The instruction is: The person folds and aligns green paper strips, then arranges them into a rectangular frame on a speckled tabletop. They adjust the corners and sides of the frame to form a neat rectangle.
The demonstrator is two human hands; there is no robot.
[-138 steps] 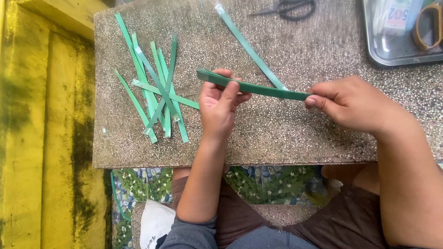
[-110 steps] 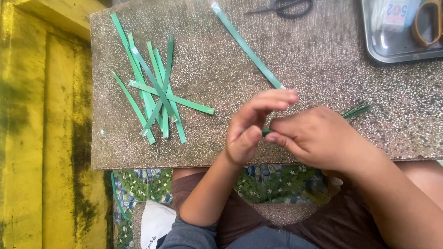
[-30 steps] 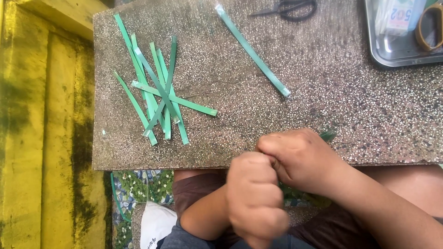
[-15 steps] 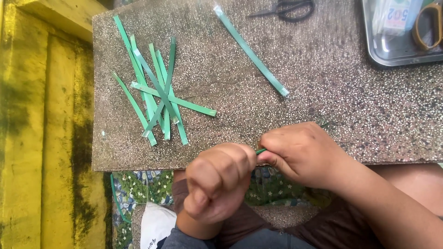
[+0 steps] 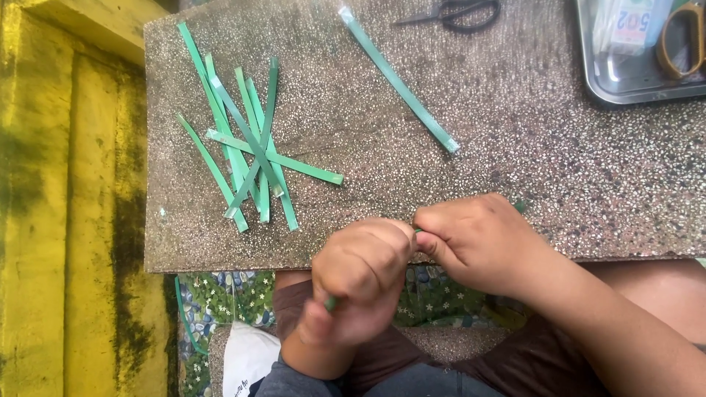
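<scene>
This looks like a simple home craft corner, likely outdoors: a rough speckled stone desk (image 5: pixel 515 147) beside a weathered yellow wall (image 5: pixel 66 220), cut green strips (image 5: pixel 250 147), scissors (image 5: pixel 456 11) and a metal tray (image 5: pixel 625 84) of small supplies lying beyond the grips.

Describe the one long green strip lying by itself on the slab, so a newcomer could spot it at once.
Start at the speckled stone slab and look to its far edge, just left of the black scissors. From there the lone green strip runs diagonally toward the person's hands. Unlike the crossed pile of green strips further left, it lies single and straight, touching no other strip.
</scene>
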